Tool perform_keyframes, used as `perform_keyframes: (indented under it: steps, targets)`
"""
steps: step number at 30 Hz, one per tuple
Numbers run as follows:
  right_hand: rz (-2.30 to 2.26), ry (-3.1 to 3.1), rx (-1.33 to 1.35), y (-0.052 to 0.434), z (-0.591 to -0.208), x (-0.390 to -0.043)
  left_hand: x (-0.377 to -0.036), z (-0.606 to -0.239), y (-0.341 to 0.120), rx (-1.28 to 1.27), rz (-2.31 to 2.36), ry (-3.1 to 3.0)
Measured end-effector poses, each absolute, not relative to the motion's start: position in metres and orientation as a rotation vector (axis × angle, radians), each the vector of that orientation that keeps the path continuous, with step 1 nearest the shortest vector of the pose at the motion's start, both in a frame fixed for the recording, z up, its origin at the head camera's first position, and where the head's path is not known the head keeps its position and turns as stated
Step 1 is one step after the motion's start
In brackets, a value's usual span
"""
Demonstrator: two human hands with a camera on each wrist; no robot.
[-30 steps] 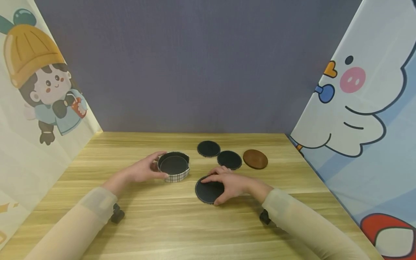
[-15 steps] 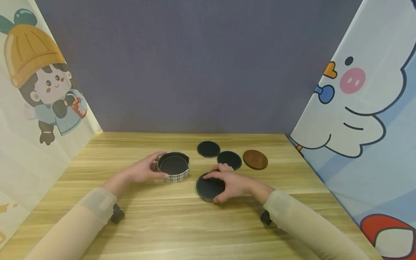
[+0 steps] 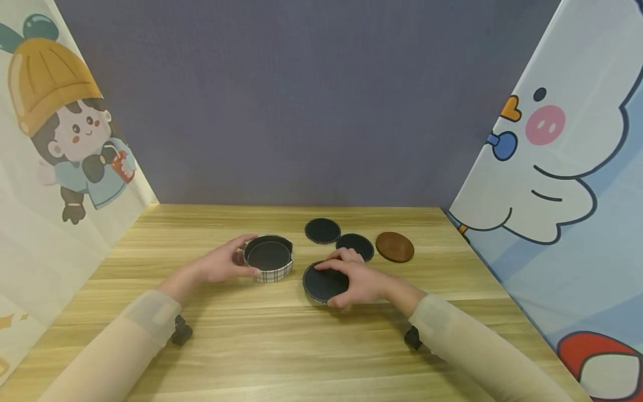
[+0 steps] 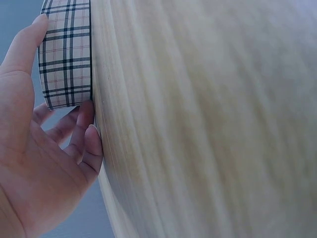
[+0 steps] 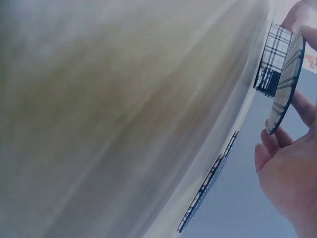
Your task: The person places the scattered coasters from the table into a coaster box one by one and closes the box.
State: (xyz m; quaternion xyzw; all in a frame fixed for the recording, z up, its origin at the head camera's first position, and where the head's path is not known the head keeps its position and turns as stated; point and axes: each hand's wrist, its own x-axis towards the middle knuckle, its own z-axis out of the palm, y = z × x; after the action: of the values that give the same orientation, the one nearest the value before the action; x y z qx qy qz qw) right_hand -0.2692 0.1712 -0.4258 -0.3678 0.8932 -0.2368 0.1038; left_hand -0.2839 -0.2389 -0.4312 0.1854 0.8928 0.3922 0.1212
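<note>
Head view gives me the whole wooden table (image 3: 281,346). My left hand (image 3: 221,265) curls around the round plaid holder (image 3: 268,258), thumb on the near wall and fingers on its nine o'clock side; the left wrist view shows the fingertips (image 4: 84,119) touching that plaid wall (image 4: 64,54) where it meets the table. The holder stands upright, its dark inside showing, just left of table centre. My right hand (image 3: 359,282) pinches a dark round coaster (image 3: 321,282), thumb under the near edge and fingers over the top; the right wrist view shows this coaster (image 5: 285,82) tilted, lifted clear of the table, its underside plaid. It sits at about four o'clock from the holder, just beside it. At twelve o'clock from the held coaster lie two more dark coasters (image 3: 322,230) (image 3: 358,245), with a brown coaster (image 3: 394,246) at two o'clock.
</note>
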Motion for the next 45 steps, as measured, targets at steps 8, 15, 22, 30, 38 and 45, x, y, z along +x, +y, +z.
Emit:
perform_keyframes:
  steps: [8,15,22,30,38,45]
  targets:
    - [-0.729,2.659,-1.081,0.169,-0.422,-0.267,-0.284,-0.431,-0.239,0.536,1.142,2.604]
    - [-0.731,2.661,-1.093,0.165,-0.418,-0.266,-0.283,-0.431,-0.239,0.541,1.139,2.612]
    - [-0.738,2.675,-1.108,0.159,-0.413,-0.267,-0.283,-0.431,-0.240,0.543,1.136,2.613]
    - [-0.748,2.670,-1.139,0.148,-0.408,-0.272,-0.284,-0.432,-0.240,0.536,1.135,2.615]
    - [-0.763,2.659,-1.169,0.134,-0.405,-0.272,-0.284,-0.433,-0.240,0.530,1.126,2.616]
    - [-0.770,2.663,-1.176,0.121,-0.408,-0.279,-0.284,-0.432,-0.239,0.547,1.132,2.612]
